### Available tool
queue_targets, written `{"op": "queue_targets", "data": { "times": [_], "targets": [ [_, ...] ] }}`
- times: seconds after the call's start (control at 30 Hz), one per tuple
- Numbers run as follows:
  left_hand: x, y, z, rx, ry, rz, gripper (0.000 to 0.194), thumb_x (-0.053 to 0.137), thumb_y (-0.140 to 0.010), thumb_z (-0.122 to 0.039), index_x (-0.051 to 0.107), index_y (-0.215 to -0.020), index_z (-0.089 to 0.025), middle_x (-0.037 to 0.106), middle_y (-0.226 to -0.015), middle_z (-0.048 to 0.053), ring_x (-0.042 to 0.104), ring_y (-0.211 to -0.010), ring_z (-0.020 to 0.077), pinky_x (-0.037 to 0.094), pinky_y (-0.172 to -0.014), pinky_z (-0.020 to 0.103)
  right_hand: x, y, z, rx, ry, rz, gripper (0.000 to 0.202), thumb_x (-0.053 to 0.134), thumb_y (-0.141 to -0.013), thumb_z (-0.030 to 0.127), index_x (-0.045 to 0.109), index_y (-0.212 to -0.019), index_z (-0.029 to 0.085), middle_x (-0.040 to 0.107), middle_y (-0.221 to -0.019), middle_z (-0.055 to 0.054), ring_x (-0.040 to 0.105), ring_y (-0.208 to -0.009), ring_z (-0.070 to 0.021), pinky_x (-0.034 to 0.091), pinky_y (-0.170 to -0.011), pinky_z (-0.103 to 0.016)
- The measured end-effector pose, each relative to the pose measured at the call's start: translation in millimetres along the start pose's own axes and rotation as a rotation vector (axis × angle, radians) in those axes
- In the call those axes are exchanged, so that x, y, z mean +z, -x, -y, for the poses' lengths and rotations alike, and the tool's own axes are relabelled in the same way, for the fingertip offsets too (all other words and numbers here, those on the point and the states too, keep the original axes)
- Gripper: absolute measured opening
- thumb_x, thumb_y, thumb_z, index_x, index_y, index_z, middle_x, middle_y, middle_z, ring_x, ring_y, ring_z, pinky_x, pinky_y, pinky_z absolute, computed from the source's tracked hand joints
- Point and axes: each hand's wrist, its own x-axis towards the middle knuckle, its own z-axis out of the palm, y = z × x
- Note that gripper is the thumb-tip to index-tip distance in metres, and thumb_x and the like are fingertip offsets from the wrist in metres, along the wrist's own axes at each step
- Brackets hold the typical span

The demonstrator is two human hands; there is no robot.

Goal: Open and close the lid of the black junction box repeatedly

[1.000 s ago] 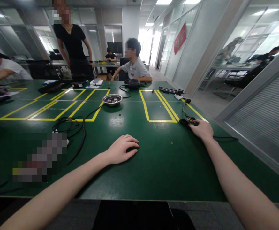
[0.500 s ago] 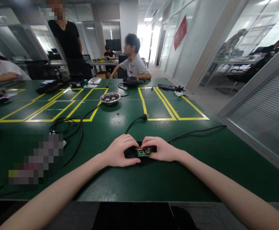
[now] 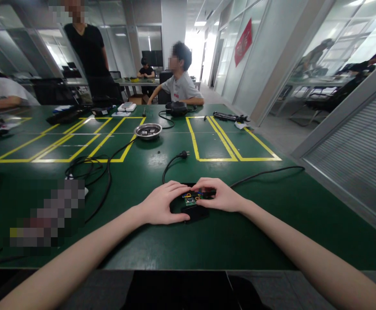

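Note:
A small green circuit board (image 3: 190,200) with copper-ringed coils sits over a dark, open case (image 3: 198,213) near the table's front. My right hand (image 3: 222,196) pinches the board's right side between thumb and fingers. Curved round the left side of the case, my left hand (image 3: 158,206) has its thumb at the near edge and its fingertips at the far one. Both hands partly hide the case and the board. Beyond them lies a black power plug (image 3: 184,154) on a cord, prongs pointing right.
A steel bowl (image 3: 148,131) holding small metal parts stands farther back. Coiled black cable (image 3: 87,170) and a blurred-out long object (image 3: 47,215) lie left. Another cord (image 3: 268,171) runs right. Yellow tape (image 3: 214,159) marks rectangles. A seated person (image 3: 181,86) is across the table.
My right hand has shifted slightly away from me with the board, showing more of the case's near part. The plug has moved left and turned, so its prongs show.

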Motion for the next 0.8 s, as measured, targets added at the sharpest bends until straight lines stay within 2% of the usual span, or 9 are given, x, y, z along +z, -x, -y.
{"op": "queue_targets", "data": {
  "times": [0.13, 0.27, 0.33, 0.57, 0.73, 0.8],
  "targets": [
    [1.0, -0.8, 1.7, -0.003, -0.016, -0.015, 0.077, 0.081, -0.080, -0.059, 0.057, -0.144, -0.023, 0.068, -0.135, 0.014, 0.062, -0.125, 0.0325, 0.050, -0.111, 0.050, 2.4, -2.5, -3.8, -0.033, 0.011, -0.036, 0.023, 0.078, -0.087, 0.032, 0.076, -0.106, 0.020, 0.073, -0.101, -0.007, 0.069, -0.092, -0.0206, 0.057, -0.084, -0.035],
    [3.4, -2.2, 3.1, -0.060, -0.013, -0.072, 0.059, 0.076, -0.088, -0.052, 0.063, -0.136, -0.021, 0.072, -0.125, 0.013, 0.066, -0.117, 0.0296, 0.055, -0.103, 0.045, 2.8, -3.4, -4.9, -0.072, 0.053, -0.035, 0.020, 0.077, -0.089, 0.033, 0.075, -0.105, 0.021, 0.071, -0.110, -0.009, 0.070, -0.102, -0.0220, 0.057, -0.092, -0.037],
    [4.0, -2.4, 3.9, -0.067, -0.015, -0.085, 0.052, 0.074, -0.090, -0.047, 0.064, -0.133, -0.020, 0.073, -0.122, 0.012, 0.067, -0.114, 0.0286, 0.056, -0.100, 0.044, 2.9, -3.2, -5.6, -0.073, 0.075, -0.021, 0.022, 0.076, -0.090, 0.033, 0.075, -0.108, 0.021, 0.072, -0.111, -0.009, 0.070, -0.101, -0.0219, 0.057, -0.091, -0.036],
    [5.1, -1.1, 9.2, -0.012, 0.032, -0.107, 0.049, 0.079, -0.086, -0.039, 0.065, -0.129, -0.020, 0.072, -0.127, 0.011, 0.065, -0.123, 0.0286, 0.054, -0.106, 0.044, 4.8, -4.3, -11.5, -0.066, 0.126, -0.019, 0.024, 0.076, -0.092, 0.034, 0.073, -0.111, 0.020, 0.075, -0.108, -0.008, 0.071, -0.098, -0.0221, 0.056, -0.087, -0.035],
    [6.9, -3.2, 13.5, -0.004, 0.081, -0.145, 0.022, 0.073, -0.092, -0.031, 0.072, -0.111, -0.020, 0.076, -0.111, 0.008, 0.068, -0.111, 0.0248, 0.056, -0.099, 0.040, 2.3, -4.1, -9.0, -0.097, 0.149, 0.012, 0.033, 0.080, -0.086, 0.036, 0.072, -0.114, 0.019, 0.074, -0.109, -0.009, 0.071, -0.097, -0.0225, 0.057, -0.084, -0.034],
    [7.0, -4.0, 14.3, 0.004, 0.096, -0.157, 0.016, 0.071, -0.094, -0.029, 0.073, -0.107, -0.021, 0.077, -0.108, 0.007, 0.068, -0.107, 0.0238, 0.056, -0.098, 0.040, 2.1, -3.6, -6.9, -0.103, 0.166, 0.015, 0.035, 0.081, -0.084, 0.035, 0.072, -0.114, 0.019, 0.074, -0.110, -0.009, 0.072, -0.097, -0.0227, 0.057, -0.084, -0.034]
  ]
}}
